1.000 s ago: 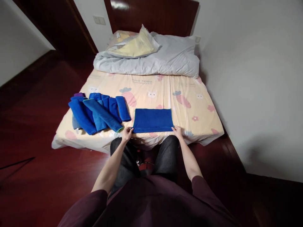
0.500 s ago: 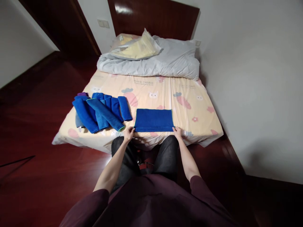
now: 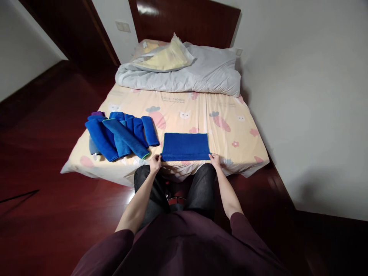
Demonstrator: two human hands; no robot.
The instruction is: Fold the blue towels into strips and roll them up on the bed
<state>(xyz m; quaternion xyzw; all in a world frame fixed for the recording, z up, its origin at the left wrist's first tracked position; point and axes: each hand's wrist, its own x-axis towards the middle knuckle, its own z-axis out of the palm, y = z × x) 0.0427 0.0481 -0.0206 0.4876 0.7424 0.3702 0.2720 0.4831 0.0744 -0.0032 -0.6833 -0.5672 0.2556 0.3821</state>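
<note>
A blue towel (image 3: pixel 185 144) with a thin green edge lies flat near the front edge of the bed, its near side turned over in a narrow fold. My left hand (image 3: pixel 155 163) pinches the fold at the towel's near left corner. At the near right corner, my right hand (image 3: pixel 215 160) grips the other end of the same fold. To the left lies a heap of rolled or folded blue towels (image 3: pixel 126 140), several of them overlapping. A purple piece (image 3: pixel 98 114) shows at the back of that heap.
The bed's patterned sheet (image 3: pixel 184 107) reaches down over the front edge by my knees. Farther back are a bunched grey quilt (image 3: pixel 178 82), a yellowish pillow (image 3: pixel 169 57) and a dark wooden headboard (image 3: pixel 186 19). A white wall (image 3: pixel 301 96) runs along the right side.
The view has shifted slightly. Both hands keep their hold on the towel's near corners, and the narrow fold looks much the same.
</note>
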